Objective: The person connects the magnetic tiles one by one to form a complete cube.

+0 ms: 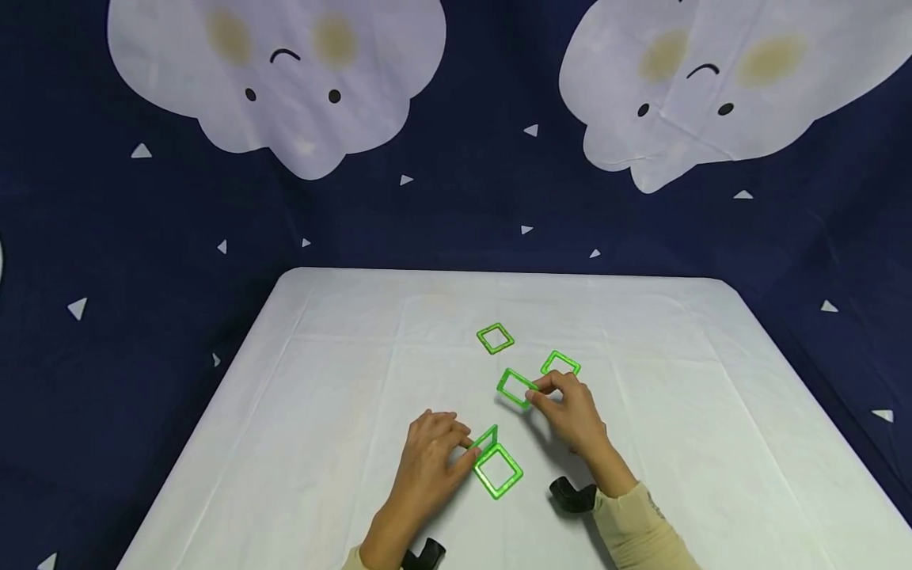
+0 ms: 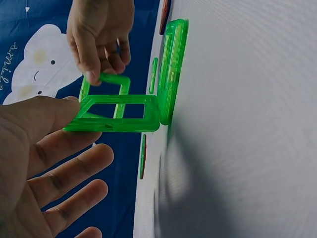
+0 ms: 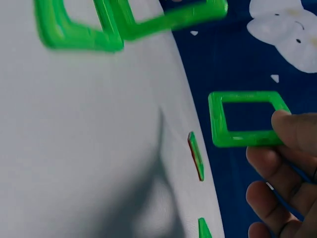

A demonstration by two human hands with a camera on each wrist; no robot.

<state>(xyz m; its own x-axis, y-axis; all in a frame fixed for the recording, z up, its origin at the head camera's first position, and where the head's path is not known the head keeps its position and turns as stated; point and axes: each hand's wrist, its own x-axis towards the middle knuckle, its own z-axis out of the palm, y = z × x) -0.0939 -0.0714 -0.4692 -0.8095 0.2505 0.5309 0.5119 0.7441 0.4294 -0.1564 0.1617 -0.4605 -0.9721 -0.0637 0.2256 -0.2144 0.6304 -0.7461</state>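
My left hand (image 1: 431, 463) pinches a green square magnetic tile (image 2: 111, 124) between thumb and index finger, the other fingers spread. That tile stands upright, its lower edge against a second green tile (image 1: 514, 480) lying flat on the white table. Farther right, my right hand (image 1: 573, 416) pinches a third green square tile (image 3: 218, 119) by one side, raised above the table and apart from the others. In the right wrist view the two joined tiles appear at the upper left.
Another green tile (image 1: 480, 343) lies flat farther back on the white table (image 1: 342, 380). One more green tile (image 1: 554, 356) lies just beyond my right hand, partly covered by it. A dark blue cloth (image 1: 470, 214) with clouds hangs behind the table.
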